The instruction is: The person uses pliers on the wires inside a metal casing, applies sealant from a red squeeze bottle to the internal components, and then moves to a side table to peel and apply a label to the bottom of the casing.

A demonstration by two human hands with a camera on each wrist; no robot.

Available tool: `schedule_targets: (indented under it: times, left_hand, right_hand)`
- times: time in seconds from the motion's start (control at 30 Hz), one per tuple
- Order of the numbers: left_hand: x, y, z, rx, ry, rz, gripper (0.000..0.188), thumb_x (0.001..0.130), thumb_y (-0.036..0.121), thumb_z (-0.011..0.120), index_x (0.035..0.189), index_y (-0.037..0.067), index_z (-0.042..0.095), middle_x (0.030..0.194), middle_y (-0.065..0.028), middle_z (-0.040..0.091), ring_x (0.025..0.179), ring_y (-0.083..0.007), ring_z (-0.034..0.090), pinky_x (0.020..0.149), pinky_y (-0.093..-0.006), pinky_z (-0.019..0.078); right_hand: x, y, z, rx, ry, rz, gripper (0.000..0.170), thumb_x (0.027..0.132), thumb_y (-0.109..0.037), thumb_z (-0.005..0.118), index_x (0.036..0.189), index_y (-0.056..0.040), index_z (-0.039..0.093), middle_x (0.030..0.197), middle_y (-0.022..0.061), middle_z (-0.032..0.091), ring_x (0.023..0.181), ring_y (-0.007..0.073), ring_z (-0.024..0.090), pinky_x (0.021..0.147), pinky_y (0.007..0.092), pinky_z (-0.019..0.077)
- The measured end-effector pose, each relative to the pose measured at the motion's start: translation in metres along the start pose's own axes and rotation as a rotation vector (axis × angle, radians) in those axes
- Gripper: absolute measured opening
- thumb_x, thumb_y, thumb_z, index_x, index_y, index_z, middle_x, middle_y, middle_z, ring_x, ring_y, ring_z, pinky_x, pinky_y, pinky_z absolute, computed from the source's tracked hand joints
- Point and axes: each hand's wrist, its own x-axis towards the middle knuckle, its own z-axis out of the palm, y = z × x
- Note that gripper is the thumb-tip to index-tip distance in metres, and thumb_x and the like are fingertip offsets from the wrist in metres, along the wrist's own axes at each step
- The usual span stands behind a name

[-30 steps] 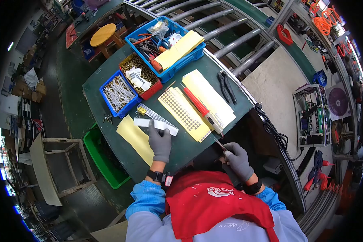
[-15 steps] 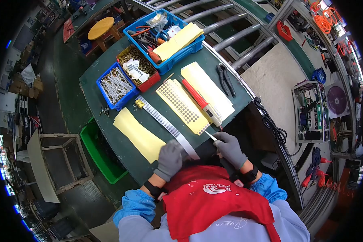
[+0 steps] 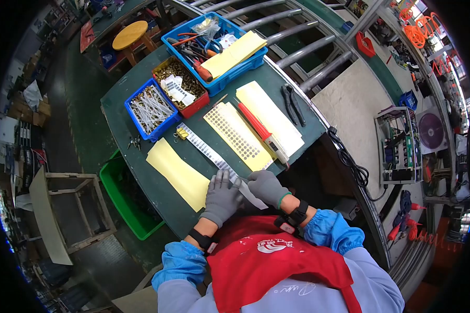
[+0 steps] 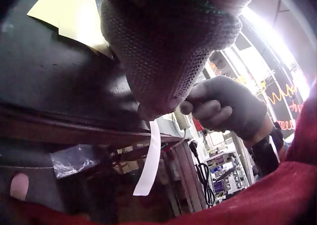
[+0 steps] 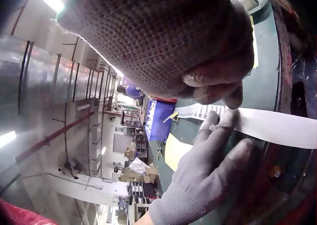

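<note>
A narrow white strip of printed labels [image 3: 206, 148] lies across the green table, its blank tail [image 4: 148, 165] hanging past the near edge. My left hand [image 3: 223, 195], in a grey glove, presses the strip with its fingers fairly straight. Just to the right, my gloved right hand [image 3: 268, 189] is curled with fingertips right at the strip. The slim metal tool it held half a second ago is hidden by the fingers. A yellow clip [image 3: 181, 134] sits at the strip's far end. Beyond the right hand lies a yellow card with rows of round dots [image 3: 235, 133].
Blank yellow paper [image 3: 177, 175] lies on the left. A red-handled soldering iron [image 3: 258, 125] rests on more yellow sheets, near black pliers [image 3: 293, 104]. At the back stand a blue tool bin [image 3: 250, 62], a red parts bin [image 3: 196, 108] and a blue bin of white ties [image 3: 164, 128].
A short white piece left the left hand, which moved down and then onto the strip. The strip slid toward the body. The right hand moved left from the dotted card to the strip.
</note>
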Motion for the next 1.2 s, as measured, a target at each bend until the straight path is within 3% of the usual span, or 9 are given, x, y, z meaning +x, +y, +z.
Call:
schedule_targets:
  times: [0.37,0.57,0.77,0.8,0.87,0.97,1.03,1.07,1.2]
  left_hand:
    - [-0.002,0.001,0.005,0.005,0.01,-0.02,0.052,0.088,0.042,0.064,0.135,0.019,0.061,0.153,-0.0256,0.038,0.146,-0.0402,0.029,0.121,-0.0521,0.0187]
    - [0.0,0.004,-0.001,-0.019,0.011,-0.042,0.052,0.091,0.046,0.061,0.136,0.02,0.062,0.15,-0.029,0.039,0.142,-0.0465,0.032,0.119,-0.0546,0.0222]
    - [0.014,0.004,-0.02,-0.098,-0.078,-0.024,0.05,0.082,0.033,0.074,0.128,0.015,0.066,0.145,-0.0296,0.044,0.134,-0.047,0.042,0.111,-0.0526,0.0362]
    - [0.024,0.002,-0.023,-0.165,-0.069,-0.029,0.047,0.081,0.03,0.075,0.123,0.011,0.068,0.137,-0.0305,0.052,0.126,-0.047,0.049,0.107,-0.0499,0.0417]
    - [0.039,-0.009,-0.009,-0.214,-0.054,-0.173,0.042,0.086,0.03,0.072,0.117,0.002,0.068,0.13,-0.0291,0.057,0.121,-0.045,0.054,0.105,-0.0498,0.0431]
    - [0.083,0.024,-0.03,-0.114,0.136,-0.144,0.046,0.09,0.037,0.066,0.116,-0.001,0.066,0.125,-0.029,0.061,0.122,-0.0444,0.055,0.102,-0.0499,0.045]
    - [0.118,0.071,-0.038,-0.195,0.244,-0.064,0.044,0.091,0.032,0.065,0.114,-0.005,0.064,0.118,-0.0266,0.064,0.115,-0.0401,0.06,0.099,-0.0454,0.0462]
    - [0.131,0.102,-0.048,0.005,0.227,0.039,0.05,0.092,0.033,0.068,0.129,0.001,0.061,0.108,-0.021,0.067,0.104,-0.0295,0.063,0.095,-0.0403,0.0486]
    - [0.184,0.241,-0.027,-0.467,0.025,0.043,0.047,0.096,0.035,0.062,0.127,-0.001,0.063,0.124,-0.0251,0.064,0.116,-0.0352,0.059,0.103,-0.0415,0.0441]
  right_hand:
    - [-0.003,0.006,0.021,0.023,0.153,0.051,0.027,0.084,-0.017,0.058,0.099,-0.0026,0.075,0.092,0.0219,0.072,0.085,0.0349,0.07,0.082,0.0406,0.0552]
    - [-0.025,0.017,0.011,0.585,0.081,0.129,0.024,0.086,-0.009,0.062,0.105,0.0011,0.073,0.084,0.0067,0.071,0.07,0.013,0.064,0.066,0.0278,0.0523]
    - [-0.094,0.035,-0.069,0.828,0.231,0.245,0.028,0.088,-0.009,0.062,0.113,-0.0016,0.071,0.077,-0.0001,0.063,0.06,0.0056,0.053,0.05,0.0222,0.0424]
    - [-0.112,0.049,-0.086,0.934,0.257,0.307,0.026,0.089,-0.007,0.059,0.11,0.0003,0.071,0.082,0.0048,0.068,0.065,0.0099,0.059,0.058,0.0274,0.0494]
    - [-0.155,0.082,-0.115,1.041,0.462,0.308,0.027,0.089,-0.007,0.059,0.113,-0.0011,0.07,0.081,0.0015,0.066,0.061,0.0056,0.054,0.051,0.0232,0.0438]
    - [-0.23,0.139,-0.155,1.151,0.799,0.321,0.031,0.089,-0.01,0.06,0.117,-0.0004,0.068,0.084,0.0018,0.067,0.061,0.0045,0.054,0.05,0.0205,0.0432]
    - [-0.281,0.186,-0.184,1.128,1.024,0.348,0.032,0.087,-0.011,0.062,0.116,0.0005,0.067,0.086,0.0028,0.067,0.061,0.0043,0.055,0.049,0.0195,0.0426]
    - [-0.304,0.214,-0.196,1.138,1.141,0.365,0.03,0.087,-0.01,0.062,0.115,0.0006,0.067,0.083,0.0027,0.066,0.06,0.0045,0.055,0.048,0.0197,0.0423]
    - [-0.391,0.344,-0.25,1.117,1.586,0.29,0.026,0.088,-0.009,0.06,0.112,0.0005,0.067,0.076,0.0018,0.063,0.055,0.0059,0.053,0.044,0.0212,0.0403]
